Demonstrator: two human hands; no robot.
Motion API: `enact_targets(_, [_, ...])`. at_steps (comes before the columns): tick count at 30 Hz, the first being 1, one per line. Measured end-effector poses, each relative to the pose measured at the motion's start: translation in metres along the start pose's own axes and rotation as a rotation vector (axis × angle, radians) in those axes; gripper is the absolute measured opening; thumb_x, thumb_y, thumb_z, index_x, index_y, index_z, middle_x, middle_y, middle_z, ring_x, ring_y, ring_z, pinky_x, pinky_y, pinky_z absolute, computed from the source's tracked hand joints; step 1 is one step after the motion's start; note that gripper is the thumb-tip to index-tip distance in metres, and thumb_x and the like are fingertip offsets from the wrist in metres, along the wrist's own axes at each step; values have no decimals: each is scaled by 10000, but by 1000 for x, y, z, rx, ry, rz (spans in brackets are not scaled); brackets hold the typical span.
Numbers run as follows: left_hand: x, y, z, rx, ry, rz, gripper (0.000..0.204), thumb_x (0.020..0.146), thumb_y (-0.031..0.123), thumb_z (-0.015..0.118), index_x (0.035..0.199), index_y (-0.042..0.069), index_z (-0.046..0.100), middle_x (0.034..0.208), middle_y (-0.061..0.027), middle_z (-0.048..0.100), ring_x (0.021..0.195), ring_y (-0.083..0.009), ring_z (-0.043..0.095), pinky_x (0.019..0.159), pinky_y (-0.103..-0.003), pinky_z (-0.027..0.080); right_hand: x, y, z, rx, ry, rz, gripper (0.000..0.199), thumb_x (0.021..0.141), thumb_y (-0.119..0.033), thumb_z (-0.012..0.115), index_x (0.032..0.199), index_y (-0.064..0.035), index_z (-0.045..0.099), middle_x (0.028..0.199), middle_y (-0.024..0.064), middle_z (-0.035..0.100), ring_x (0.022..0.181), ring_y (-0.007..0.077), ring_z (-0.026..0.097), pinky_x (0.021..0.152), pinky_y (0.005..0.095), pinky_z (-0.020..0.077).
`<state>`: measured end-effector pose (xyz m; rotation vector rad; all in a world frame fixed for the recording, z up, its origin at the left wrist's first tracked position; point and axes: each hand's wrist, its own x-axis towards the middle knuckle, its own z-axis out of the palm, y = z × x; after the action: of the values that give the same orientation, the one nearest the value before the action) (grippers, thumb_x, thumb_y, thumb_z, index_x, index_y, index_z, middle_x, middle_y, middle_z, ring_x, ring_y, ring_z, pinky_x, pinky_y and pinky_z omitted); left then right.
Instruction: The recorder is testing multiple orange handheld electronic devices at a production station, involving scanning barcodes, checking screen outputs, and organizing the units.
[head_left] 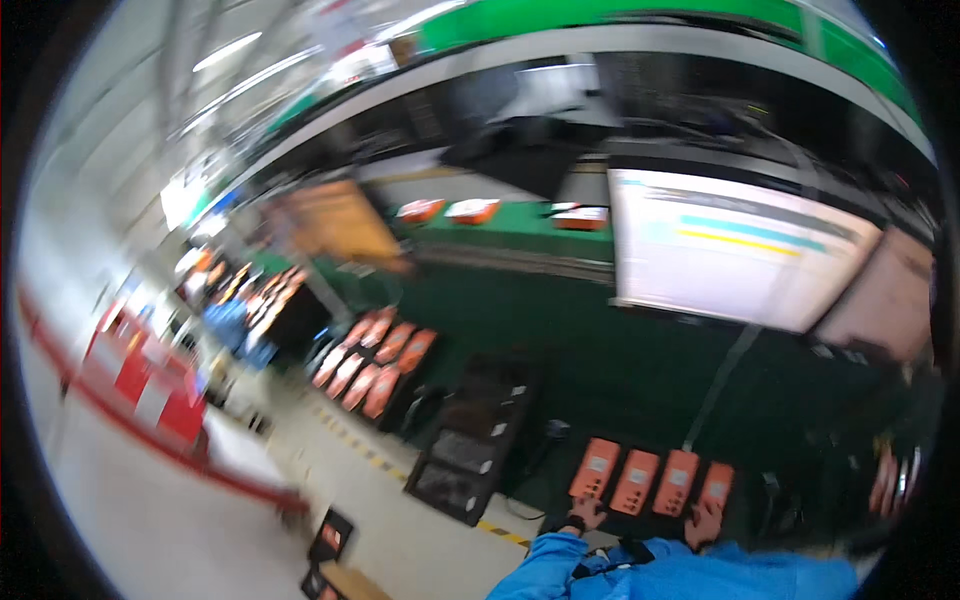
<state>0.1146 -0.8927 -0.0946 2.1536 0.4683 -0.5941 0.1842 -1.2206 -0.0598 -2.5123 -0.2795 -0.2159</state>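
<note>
The picture is blurred by motion. A row of several flat orange devices (636,480) lies on a dark green bench (600,350) near the bottom. My left hand (585,513), in a blue sleeve, rests with fingers apart at the lower end of the leftmost orange device (595,468). Just below the rightmost orange device (716,483) is my right hand (705,521), reaching up to its lower edge; its fingers are too blurred to read.
A big white display screen (730,250) hangs at the right. Black trays (470,440) stand left of the devices, with more orange devices (370,365) beyond. Yellow-black floor tape (365,458), a red-white barrier (140,385) and a small box (335,535) lie to the left.
</note>
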Motion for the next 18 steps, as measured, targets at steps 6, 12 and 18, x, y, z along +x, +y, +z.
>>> enact_targets(6, [-25,31,-26,58,74,-45,515,716,409,624,1162,167,538,1170,-177,506,1024,-351,532,893,-415,430,8,-14,-17,13,-130,251,368,626,-226,623,994,-233,642,1247,139,445,1214,381,334,925,500,346])
enact_targets(12, [-21,35,-36,104,-28,-43,505,718,417,620,1148,165,543,1151,-167,533,1010,-340,547,883,-413,435,5,-12,-17,39,-207,354,379,680,-239,592,1057,-237,618,1340,89,370,1261,365,265,996,504,244])
enact_targets(18, [-23,23,-27,125,32,46,470,737,404,606,1139,175,524,1134,-162,554,1023,-367,534,872,-438,434,6,-5,-16,-1,-94,172,336,652,-200,614,984,-146,625,1247,114,461,1150,335,422,923,461,372])
